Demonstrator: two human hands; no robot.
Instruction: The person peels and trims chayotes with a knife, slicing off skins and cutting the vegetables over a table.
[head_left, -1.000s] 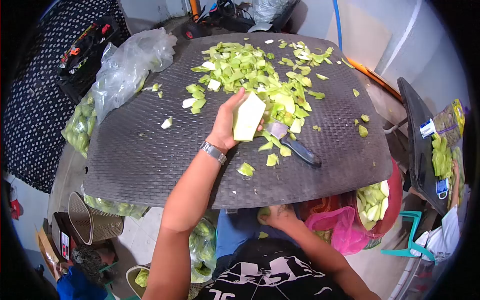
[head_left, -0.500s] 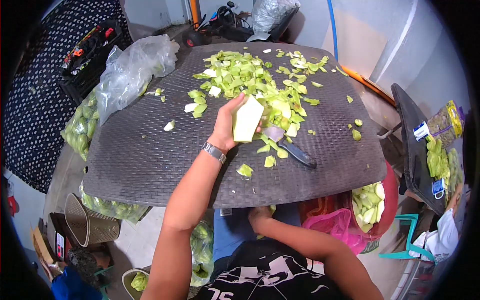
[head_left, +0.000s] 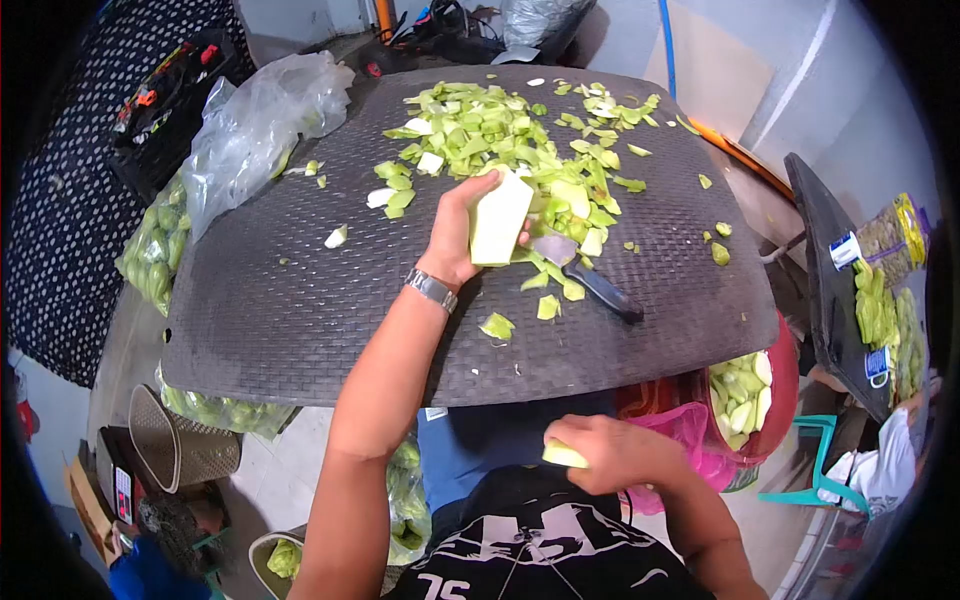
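My left hand (head_left: pixel 452 232) is closed around a peeled, pale green chayote (head_left: pixel 500 220) with flat cut sides, held above the table's middle. In front of my lap, below the table edge, my right hand (head_left: pixel 615 455) grips a smaller pale green chayote piece (head_left: pixel 564 456); the fingers partly hide it. A knife (head_left: pixel 606 292) with a dark handle and short wide blade lies on the table, right of my left hand. Green peelings (head_left: pixel 480 135) are heaped just beyond that hand, and a few loose scraps (head_left: pixel 497 326) lie nearer me.
The dark woven-pattern table (head_left: pixel 270 320) has a clear plastic bag (head_left: pixel 270 130) at its far left. A red tub (head_left: pixel 784 400) of peeled pieces stands under its right edge, beside a pink bag (head_left: pixel 675 440). Bags of whole green chayotes (head_left: pixel 155 250) sit at left.
My right hand has come up and right from under the table edge, with the chayote piece now showing. My left hand still holds its chayote. The view has shifted slightly.
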